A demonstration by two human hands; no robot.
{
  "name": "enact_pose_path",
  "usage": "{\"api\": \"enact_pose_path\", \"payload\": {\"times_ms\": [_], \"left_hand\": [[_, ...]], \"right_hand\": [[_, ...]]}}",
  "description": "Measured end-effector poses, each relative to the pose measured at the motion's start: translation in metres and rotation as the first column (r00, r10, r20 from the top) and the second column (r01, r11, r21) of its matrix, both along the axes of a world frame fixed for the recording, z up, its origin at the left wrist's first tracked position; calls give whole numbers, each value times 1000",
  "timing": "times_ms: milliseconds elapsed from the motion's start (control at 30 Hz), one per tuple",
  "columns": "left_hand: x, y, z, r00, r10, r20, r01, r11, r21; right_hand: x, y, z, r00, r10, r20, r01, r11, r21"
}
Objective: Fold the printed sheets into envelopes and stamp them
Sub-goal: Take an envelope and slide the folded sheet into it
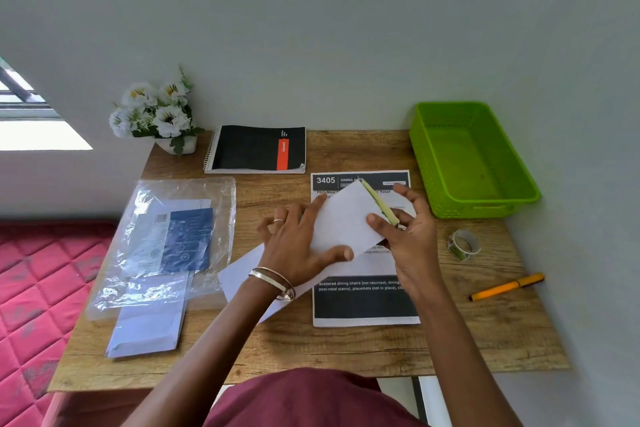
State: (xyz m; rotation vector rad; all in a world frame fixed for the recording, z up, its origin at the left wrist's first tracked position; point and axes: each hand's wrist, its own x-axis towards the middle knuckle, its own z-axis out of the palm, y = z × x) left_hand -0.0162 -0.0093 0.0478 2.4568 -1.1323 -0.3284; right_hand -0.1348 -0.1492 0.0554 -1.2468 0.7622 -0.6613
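Two pens: one green (380, 203), pinched in right hand (412, 236); one orange (507, 286), on desk (346, 343). One folded sheet (343, 222), gripped by left hand (298, 243) above one printed sheet (363, 298), partly hidden. Envelope count under wrapper (162, 246) unclear.

Wooden desk (346, 350) against wall: white-flowered potted plant (157, 111) back-left corner, black spiral notebook with red stripe (256, 149) just right of it, green plastic basket (474, 156) back-right. Clear plastic bag of envelopes (166, 243) left, white envelope stack (145, 333) sticking out its front edge; printed sheet with dark header and footer (363, 302) centre-right, folded white paper (341, 218) held above it. Roll of clear tape (463, 244) right of sheet, orange pen (507, 286) in front of the tape.
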Motion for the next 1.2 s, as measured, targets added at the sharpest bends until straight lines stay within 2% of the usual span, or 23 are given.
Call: {"api": "enact_pose_path", "payload": {"times_ms": [133,200,333,467,667,900,1033,1200], "left_hand": [[7,-11,7,968,135,-214,-170,973,-157],[12,-17,13,933,117,-341,-198,956,-215],[15,-31,28,888,57,-456,-214,930,-300],[12,-44,39,848,16,-530,-260,884,-389],[8,-50,47,838,29,-545,-271,889,-369],[6,-53,49,845,71,-530,-318,863,-392],[13,-51,51,847,131,-515,-398,799,-450],[14,-48,60,881,106,-461,-361,781,-510]], "right_hand": [[0,3,-1,998,-54,-24,51,996,-79],[0,4,-2,998,-39,-43,30,983,-179],[-3,8,-4,999,-16,-52,-1,953,-304],[-5,10,-3,998,18,-66,-37,951,-306],[-7,10,7,998,33,-47,-45,958,-282],[2,8,22,997,53,-62,-60,990,-127],[-3,9,24,991,136,-16,-137,987,-87],[-9,10,24,981,167,101,-171,985,30]]}}
